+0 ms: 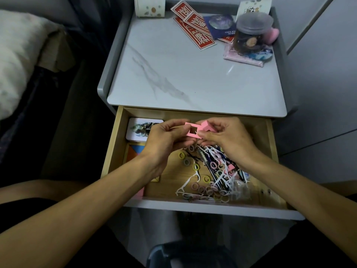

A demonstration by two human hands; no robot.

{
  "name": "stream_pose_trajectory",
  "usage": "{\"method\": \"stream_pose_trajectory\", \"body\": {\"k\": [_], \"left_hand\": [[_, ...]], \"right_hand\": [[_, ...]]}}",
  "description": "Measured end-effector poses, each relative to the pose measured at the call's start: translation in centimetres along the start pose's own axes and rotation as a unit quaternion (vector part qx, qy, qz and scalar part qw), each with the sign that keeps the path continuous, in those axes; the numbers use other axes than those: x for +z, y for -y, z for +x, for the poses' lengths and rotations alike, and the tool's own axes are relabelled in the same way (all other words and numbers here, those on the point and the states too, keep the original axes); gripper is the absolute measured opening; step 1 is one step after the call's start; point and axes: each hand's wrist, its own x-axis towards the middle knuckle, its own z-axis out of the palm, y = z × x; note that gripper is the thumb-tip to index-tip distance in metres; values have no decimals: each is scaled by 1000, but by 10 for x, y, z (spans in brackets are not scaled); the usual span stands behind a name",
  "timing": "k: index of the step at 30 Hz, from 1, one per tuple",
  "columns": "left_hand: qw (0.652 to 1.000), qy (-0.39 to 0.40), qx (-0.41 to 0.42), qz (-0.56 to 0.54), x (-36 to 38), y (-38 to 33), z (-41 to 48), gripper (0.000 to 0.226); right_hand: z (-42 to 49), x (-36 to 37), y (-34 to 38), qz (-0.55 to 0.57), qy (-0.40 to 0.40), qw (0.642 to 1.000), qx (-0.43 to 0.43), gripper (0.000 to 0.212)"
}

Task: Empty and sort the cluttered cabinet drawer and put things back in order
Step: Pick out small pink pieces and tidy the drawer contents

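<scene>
I'm looking down into a dim bedroom corner with soft, cool light. Centre frame is a grey cabinet (104, 88) with raised side rims. Its pale, marble-veined counter (193, 78) catches one small bright glint towards the right. On my left a bed (32, 97) in dark bedding runs up the frame, a white fluffy cover (17, 55) heaped on it. To the right are flat pale-grey panels (318, 74), wall or wardrobe doors, I can't tell which. Below the cabinet there's grey floor (146, 221).
</scene>
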Motion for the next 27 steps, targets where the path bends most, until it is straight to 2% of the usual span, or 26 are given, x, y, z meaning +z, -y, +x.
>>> {"method": "stream_pose_trajectory", "body": {"k": [7, 13, 15, 18, 22, 27], "left_hand": [[1000, -1, 0, 6, -2, -1, 3, 21], [998, -14, 33, 45, -3, -1, 5, 16], [997, -22, 50, 63, -2, -1, 6, 14], [992, -20, 73, 97, -3, -1, 8, 13], [987, 3, 84, 137, -1, 0, 8, 7], [984, 17, 81, 159, 1, 2, 7, 10]], "right_hand": [[-1, -1, 1, -10, 6, 1000, -7, 20], [-2, 0, 4, -51, 9, 999, -13, 21], [-2, -2, 6, -107, 1, 994, -25, 18], [0, -9, 12, -241, -26, 967, -76, 9], [2, -12, 16, -271, -14, 957, -105, 23], [6, -8, 15, -340, 29, 935, -92, 32]]}}
